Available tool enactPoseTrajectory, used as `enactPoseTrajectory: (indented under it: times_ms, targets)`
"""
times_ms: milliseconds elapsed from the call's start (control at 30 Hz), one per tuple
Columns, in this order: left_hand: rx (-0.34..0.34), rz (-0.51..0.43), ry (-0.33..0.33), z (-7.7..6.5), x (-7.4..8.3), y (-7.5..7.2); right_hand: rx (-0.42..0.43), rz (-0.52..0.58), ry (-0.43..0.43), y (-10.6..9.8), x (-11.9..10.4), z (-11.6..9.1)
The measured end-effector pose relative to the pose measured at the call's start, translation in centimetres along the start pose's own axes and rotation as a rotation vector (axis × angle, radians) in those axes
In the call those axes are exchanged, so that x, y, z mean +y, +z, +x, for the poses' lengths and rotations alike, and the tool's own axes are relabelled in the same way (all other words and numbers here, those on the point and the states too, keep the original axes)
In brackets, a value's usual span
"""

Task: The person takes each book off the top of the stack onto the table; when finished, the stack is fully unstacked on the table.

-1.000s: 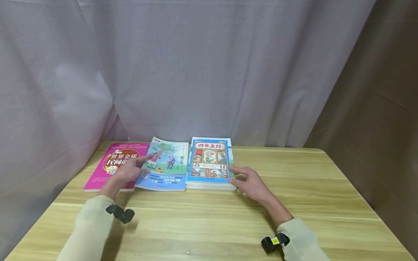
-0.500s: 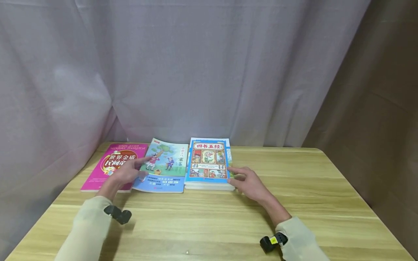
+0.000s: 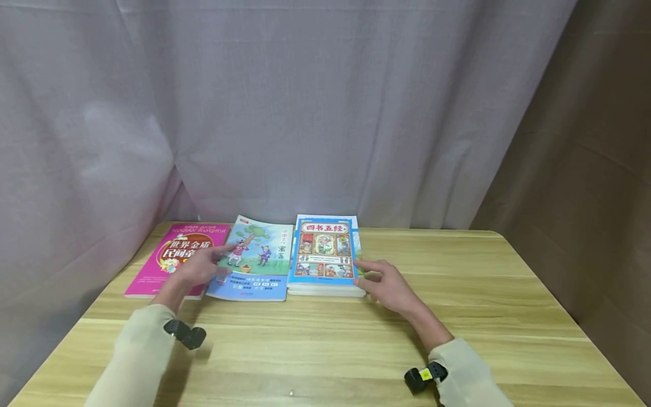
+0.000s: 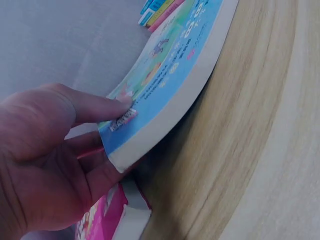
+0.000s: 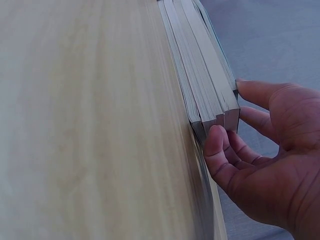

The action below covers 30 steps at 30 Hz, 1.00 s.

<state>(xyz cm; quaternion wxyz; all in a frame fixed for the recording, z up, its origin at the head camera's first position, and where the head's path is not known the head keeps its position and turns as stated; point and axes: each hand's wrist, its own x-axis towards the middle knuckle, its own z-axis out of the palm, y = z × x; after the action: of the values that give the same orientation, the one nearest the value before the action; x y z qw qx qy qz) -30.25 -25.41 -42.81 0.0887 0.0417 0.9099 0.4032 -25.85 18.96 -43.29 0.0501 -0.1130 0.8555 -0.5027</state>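
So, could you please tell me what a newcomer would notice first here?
Probably the magenta book at the back left of the wooden table. Next, the Chinese fable book beside it, pinched by the left hand, and the stack of books further right, its right side touched by the right hand.

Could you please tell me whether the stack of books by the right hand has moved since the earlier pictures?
No, not visibly: in the head view, the stack of books keeps its place against the rear edge of the table.
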Motion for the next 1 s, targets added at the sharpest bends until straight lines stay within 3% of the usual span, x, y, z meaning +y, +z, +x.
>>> enactPoseTrajectory:
  times_ms: [200,500,600,667,800,900,1000]
  targets:
    - [0.04,0.079,0.04,-0.3,0.7,0.1,0.004,-0.01,0.007,0.0,0.1,0.1]
    - [0.113,0.335,0.043,-0.6,3.0,0.3,0.007,-0.003,0.019,-0.2,0.1,0.1]
    - [0.149,0.336,0.081,-0.6,4.0,0.9,0.008,-0.002,0.023,-0.2,0.2,0.2]
    - [0.155,0.284,0.117,-0.5,4.5,1.6,0.016,-0.003,0.019,-0.2,0.3,0.2]
    - [0.075,0.064,0.172,-0.1,5.4,3.6,0.024,-0.012,-0.005,0.0,0.5,0.4]
    - [0.003,-0.095,0.178,0.2,6.1,5.3,0.032,-0.018,-0.015,0.2,0.4,0.6]
    - [-0.035,-0.193,0.175,0.5,6.6,6.9,0.042,-0.028,-0.023,0.4,0.2,0.8]
